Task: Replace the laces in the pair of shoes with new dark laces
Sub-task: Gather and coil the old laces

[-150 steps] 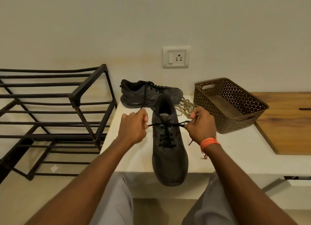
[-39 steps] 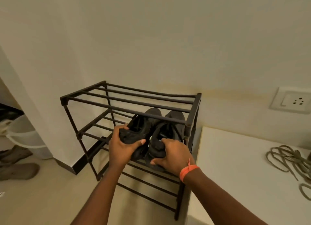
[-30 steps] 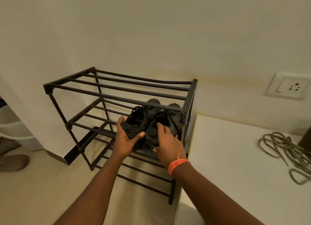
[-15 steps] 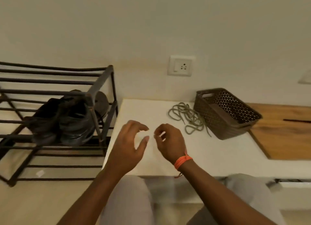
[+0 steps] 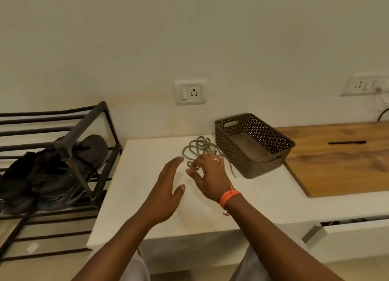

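Nothing is gripped yet — the right hand (image 5: 210, 176) is spread over the near end of the old laces (image 5: 201, 149), fingertips at them, and the left hand (image 5: 166, 193) is held flat, empty. The shoes (image 5: 54, 173) are shelved on the rack (image 5: 88, 150), far left. Clearing-up seems under way — gathering the tangle for the basket (image 5: 271, 152) is called for.

Dim, warm indoor light, soft focus

Even yellowish light with no glare; the hands (image 5: 189, 181) cast only faint shadows on the counter (image 5: 147, 158). Fingertips are slightly motion-blurred, the shoe rack (image 5: 63, 154) sinks into murk, and straight lines bow toward the edges.
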`<state>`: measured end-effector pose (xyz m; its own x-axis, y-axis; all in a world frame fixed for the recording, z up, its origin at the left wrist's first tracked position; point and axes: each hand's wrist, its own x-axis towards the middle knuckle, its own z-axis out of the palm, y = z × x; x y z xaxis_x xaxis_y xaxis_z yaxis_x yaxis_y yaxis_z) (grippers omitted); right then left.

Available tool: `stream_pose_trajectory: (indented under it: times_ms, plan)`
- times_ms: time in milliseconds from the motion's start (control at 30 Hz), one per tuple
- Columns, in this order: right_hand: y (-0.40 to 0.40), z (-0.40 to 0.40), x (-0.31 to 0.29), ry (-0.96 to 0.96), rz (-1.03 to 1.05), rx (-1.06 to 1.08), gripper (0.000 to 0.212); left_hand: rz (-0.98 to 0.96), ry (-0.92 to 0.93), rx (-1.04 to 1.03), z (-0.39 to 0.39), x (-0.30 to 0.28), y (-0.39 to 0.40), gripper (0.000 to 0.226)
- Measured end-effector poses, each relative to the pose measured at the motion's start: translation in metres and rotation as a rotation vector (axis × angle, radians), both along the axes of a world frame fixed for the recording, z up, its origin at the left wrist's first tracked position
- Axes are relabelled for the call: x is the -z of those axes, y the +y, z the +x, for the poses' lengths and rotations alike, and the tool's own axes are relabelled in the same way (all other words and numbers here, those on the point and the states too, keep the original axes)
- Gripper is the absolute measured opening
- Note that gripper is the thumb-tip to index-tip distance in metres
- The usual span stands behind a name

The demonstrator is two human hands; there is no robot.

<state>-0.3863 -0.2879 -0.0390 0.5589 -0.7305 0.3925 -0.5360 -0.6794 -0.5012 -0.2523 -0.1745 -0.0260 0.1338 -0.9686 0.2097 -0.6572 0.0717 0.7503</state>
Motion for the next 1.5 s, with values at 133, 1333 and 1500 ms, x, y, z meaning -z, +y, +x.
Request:
stream_pose_trajectory:
  times_ms: [133, 1333, 1500]
  plan:
    - [0.031, -0.008, -0.042, -0.291, 0.275, -0.16, 0.025, -0.078, 0.142, 0.042, -0.004, -0.018, -0.004, 0.022]
    - [0.051, -0.093, -0.07, -0.095, 0.814, -0.313, 0.03, -0.197, 0.194, -0.411, 0.041, -0.035, 0.005, 0.033]
    - [0.075, -0.083, -0.083, -0.486, 1.315, -0.782, 0.017, -0.048, -0.09, -0.529, 0.046, -0.012, 0.017, 0.03]
